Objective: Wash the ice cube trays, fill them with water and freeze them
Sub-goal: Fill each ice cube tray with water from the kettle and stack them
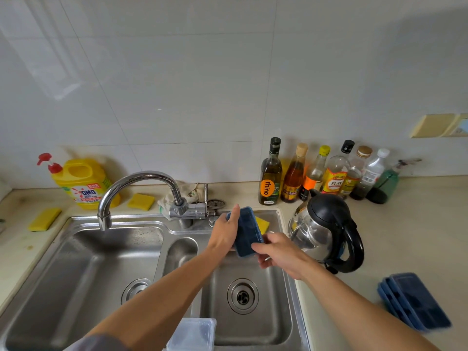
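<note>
I hold a dark blue ice cube tray [247, 231] upright over the right basin of the steel sink [253, 333]. My left hand [224, 235] grips its left long edge, thumb up along the side. My right hand [279, 252] grips the tray's lower right corner. A yellow sponge [263, 224] shows just behind the tray, at the back of the basin. Two more blue ice cube trays [415, 302] lie stacked on the counter at the right. The chrome tap [141, 183] points over the left basin; no water is running.
A steel and black kettle [326, 229] stands right of the sink, close to my right hand. Several oil and sauce bottles [326, 173] line the wall. A yellow detergent jug [81, 183], two yellow sponges [140, 201] and a rag sit behind the sink. A clear plastic lid [195, 335] lies at the front divider.
</note>
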